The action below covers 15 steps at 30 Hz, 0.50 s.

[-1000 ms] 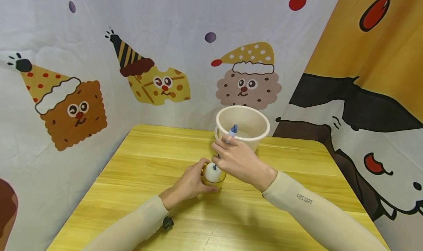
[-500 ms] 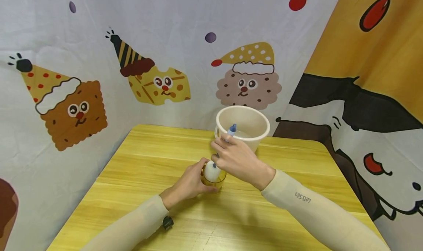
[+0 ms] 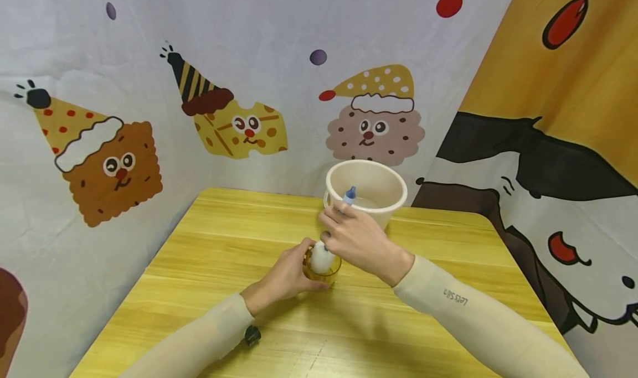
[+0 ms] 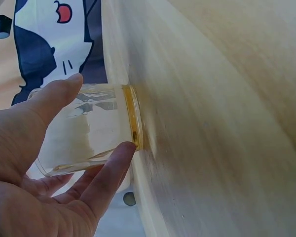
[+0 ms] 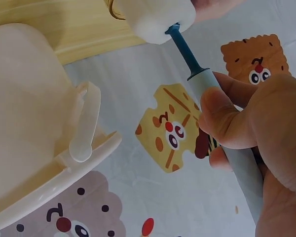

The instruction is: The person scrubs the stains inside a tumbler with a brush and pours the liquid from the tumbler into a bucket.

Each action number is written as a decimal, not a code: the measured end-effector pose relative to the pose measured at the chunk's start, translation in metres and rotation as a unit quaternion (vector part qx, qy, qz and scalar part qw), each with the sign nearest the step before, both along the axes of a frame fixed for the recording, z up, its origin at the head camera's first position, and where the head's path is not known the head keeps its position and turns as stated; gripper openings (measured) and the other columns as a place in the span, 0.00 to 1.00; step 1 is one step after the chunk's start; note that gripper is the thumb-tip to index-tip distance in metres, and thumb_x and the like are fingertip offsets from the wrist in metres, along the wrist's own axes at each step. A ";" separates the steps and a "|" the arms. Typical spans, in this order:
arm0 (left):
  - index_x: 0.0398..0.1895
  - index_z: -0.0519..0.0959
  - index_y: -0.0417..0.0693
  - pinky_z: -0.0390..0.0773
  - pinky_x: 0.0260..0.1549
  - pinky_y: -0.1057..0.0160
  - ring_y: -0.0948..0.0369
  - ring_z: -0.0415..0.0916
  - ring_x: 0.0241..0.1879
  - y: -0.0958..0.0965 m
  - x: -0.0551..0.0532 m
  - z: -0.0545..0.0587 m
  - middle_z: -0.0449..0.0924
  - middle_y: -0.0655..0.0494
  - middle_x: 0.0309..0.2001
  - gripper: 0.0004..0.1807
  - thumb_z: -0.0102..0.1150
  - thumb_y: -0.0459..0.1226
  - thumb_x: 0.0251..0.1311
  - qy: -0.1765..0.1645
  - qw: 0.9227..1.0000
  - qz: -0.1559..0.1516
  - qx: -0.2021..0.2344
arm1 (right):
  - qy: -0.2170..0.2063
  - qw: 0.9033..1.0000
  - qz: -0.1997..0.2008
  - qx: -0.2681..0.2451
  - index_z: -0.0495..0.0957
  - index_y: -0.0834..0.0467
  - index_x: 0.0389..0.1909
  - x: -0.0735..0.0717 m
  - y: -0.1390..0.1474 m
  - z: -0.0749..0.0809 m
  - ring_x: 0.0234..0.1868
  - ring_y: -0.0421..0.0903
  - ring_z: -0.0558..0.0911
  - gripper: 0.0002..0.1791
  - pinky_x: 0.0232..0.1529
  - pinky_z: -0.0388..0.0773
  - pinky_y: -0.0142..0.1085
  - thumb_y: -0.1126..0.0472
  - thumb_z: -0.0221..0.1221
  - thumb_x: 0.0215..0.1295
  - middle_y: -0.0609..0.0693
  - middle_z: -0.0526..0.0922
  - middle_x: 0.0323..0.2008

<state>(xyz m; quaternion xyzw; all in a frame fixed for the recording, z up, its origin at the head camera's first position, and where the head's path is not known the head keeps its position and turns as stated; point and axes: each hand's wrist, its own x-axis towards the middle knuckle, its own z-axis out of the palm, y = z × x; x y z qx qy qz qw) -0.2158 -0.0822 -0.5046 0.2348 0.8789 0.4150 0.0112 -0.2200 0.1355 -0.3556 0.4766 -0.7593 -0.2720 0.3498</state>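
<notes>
An amber glass cup (image 3: 333,276) stands low over the wooden table, its base close to the tabletop in the left wrist view. My left hand (image 3: 286,274) grips it from the side, thumb and fingers round the clear wall (image 4: 96,126). In my right hand (image 3: 358,242) is a cup brush with a white sponge head (image 3: 322,259), a dark blue neck (image 5: 185,49) and a pale blue handle (image 5: 244,173). The fingers curl round that handle, and its blue end (image 3: 350,192) points up. The sponge sits inside the cup's mouth, its lower part seen through the glass.
A cream bucket (image 3: 400,196) with a handle (image 5: 86,121) stands at the back of the table, just beyond my right hand. A printed cartoon cloth (image 3: 279,46) hangs behind the table (image 3: 224,228). A small black object (image 3: 252,335) is beside the left sleeve.
The sponge head has shifted and tilted slightly inside the cup, and my right hand has moved a little left with the brush. The left hand and cup stay put.
</notes>
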 end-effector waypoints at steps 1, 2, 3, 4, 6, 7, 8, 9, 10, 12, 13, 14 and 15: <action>0.75 0.74 0.47 0.93 0.55 0.50 0.52 0.90 0.58 0.000 0.000 0.000 0.90 0.46 0.64 0.50 0.96 0.46 0.55 0.000 1.000 0.000 -0.002 | 0.001 1.000 0.000 0.000 0.96 0.41 0.38 0.000 0.000 0.000 0.63 0.49 0.87 0.09 0.75 0.73 0.42 0.54 0.86 0.60 0.46 0.92 0.54; 0.75 0.74 0.47 0.93 0.56 0.49 0.51 0.90 0.59 0.000 0.000 0.000 0.90 0.46 0.64 0.50 0.96 0.46 0.55 -0.001 1.000 0.001 -0.003 | 0.001 1.000 -0.001 0.000 0.96 0.40 0.38 0.000 0.000 0.000 0.64 0.49 0.86 0.09 0.75 0.73 0.42 0.53 0.86 0.60 0.46 0.92 0.54; 0.75 0.74 0.47 0.93 0.56 0.49 0.51 0.90 0.59 0.000 0.000 0.001 0.90 0.45 0.65 0.50 0.96 0.46 0.55 -0.001 1.000 0.001 -0.004 | 0.000 1.000 -0.003 0.001 0.96 0.40 0.38 0.000 0.000 0.000 0.64 0.49 0.86 0.09 0.75 0.72 0.42 0.53 0.86 0.60 0.46 0.92 0.53; 0.76 0.74 0.47 0.93 0.56 0.48 0.51 0.90 0.59 0.000 0.000 0.001 0.90 0.45 0.65 0.50 0.96 0.46 0.55 -0.001 1.000 0.002 -0.004 | 0.000 1.000 -0.005 0.002 0.96 0.40 0.37 0.000 0.001 0.000 0.64 0.49 0.86 0.09 0.75 0.72 0.43 0.53 0.86 0.59 0.46 0.92 0.53; 0.75 0.74 0.47 0.93 0.57 0.48 0.50 0.90 0.59 0.000 0.000 0.001 0.90 0.45 0.64 0.50 0.96 0.46 0.54 0.000 1.000 0.002 -0.004 | -0.001 1.000 -0.007 0.003 0.95 0.40 0.37 -0.001 0.002 0.000 0.64 0.49 0.86 0.09 0.74 0.71 0.43 0.53 0.86 0.60 0.46 0.91 0.52; 0.75 0.74 0.47 0.93 0.57 0.48 0.50 0.90 0.59 0.000 0.000 0.001 0.90 0.45 0.64 0.50 0.96 0.46 0.54 0.001 1.000 0.002 -0.005 | -0.002 1.000 -0.009 0.004 0.95 0.40 0.37 -0.001 0.002 0.000 0.64 0.49 0.86 0.09 0.74 0.71 0.43 0.53 0.86 0.59 0.46 0.91 0.52; 0.75 0.74 0.47 0.93 0.56 0.49 0.51 0.90 0.59 0.000 0.000 0.001 0.91 0.45 0.64 0.50 0.96 0.46 0.54 0.002 1.000 0.002 -0.006 | -0.003 1.000 -0.011 0.005 0.95 0.40 0.37 -0.001 0.003 0.000 0.64 0.49 0.86 0.09 0.74 0.71 0.43 0.52 0.86 0.59 0.46 0.91 0.52; 0.75 0.74 0.47 0.93 0.56 0.49 0.51 0.90 0.59 0.000 0.000 0.001 0.91 0.45 0.63 0.50 0.96 0.46 0.54 0.004 1.000 0.002 -0.007 | -0.003 1.000 -0.012 0.006 0.95 0.40 0.37 -0.001 0.003 0.000 0.64 0.49 0.86 0.09 0.74 0.71 0.43 0.52 0.86 0.59 0.46 0.91 0.52; 0.75 0.74 0.47 0.93 0.56 0.49 0.51 0.90 0.59 0.000 0.000 0.001 0.91 0.45 0.63 0.50 0.96 0.46 0.54 0.005 1.000 0.001 -0.007 | -0.003 1.000 -0.013 0.007 0.95 0.40 0.37 -0.001 0.003 0.000 0.64 0.48 0.86 0.09 0.74 0.71 0.43 0.52 0.86 0.59 0.46 0.91 0.52; 0.75 0.74 0.47 0.93 0.56 0.50 0.51 0.90 0.59 0.000 0.000 0.000 0.91 0.45 0.63 0.50 0.96 0.46 0.54 0.007 1.000 -0.001 -0.007 | -0.004 1.000 -0.015 0.010 0.96 0.40 0.37 -0.001 0.004 0.001 0.64 0.48 0.87 0.10 0.74 0.70 0.43 0.51 0.87 0.59 0.46 0.92 0.52; 0.75 0.74 0.47 0.93 0.56 0.50 0.51 0.90 0.59 0.000 0.000 0.000 0.91 0.45 0.63 0.50 0.96 0.46 0.54 0.007 1.000 -0.002 -0.006 | -0.005 1.000 -0.016 0.011 0.96 0.40 0.38 -0.001 0.004 0.001 0.64 0.48 0.87 0.10 0.74 0.70 0.43 0.51 0.87 0.58 0.46 0.92 0.53; 0.76 0.74 0.47 0.93 0.56 0.50 0.51 0.90 0.59 0.000 0.000 0.000 0.91 0.45 0.64 0.50 0.96 0.47 0.54 0.006 1.000 -0.003 -0.006 | -0.005 1.000 -0.017 0.013 0.96 0.40 0.38 -0.001 0.004 0.001 0.64 0.48 0.87 0.10 0.74 0.70 0.43 0.51 0.87 0.58 0.46 0.92 0.52; 0.76 0.74 0.46 0.93 0.56 0.49 0.51 0.90 0.59 0.000 -0.001 0.000 0.91 0.45 0.64 0.50 0.96 0.46 0.54 0.006 1.000 -0.004 -0.005 | -0.006 1.000 -0.019 0.016 0.96 0.40 0.38 -0.001 0.004 0.002 0.63 0.48 0.87 0.10 0.74 0.70 0.44 0.51 0.87 0.58 0.46 0.92 0.52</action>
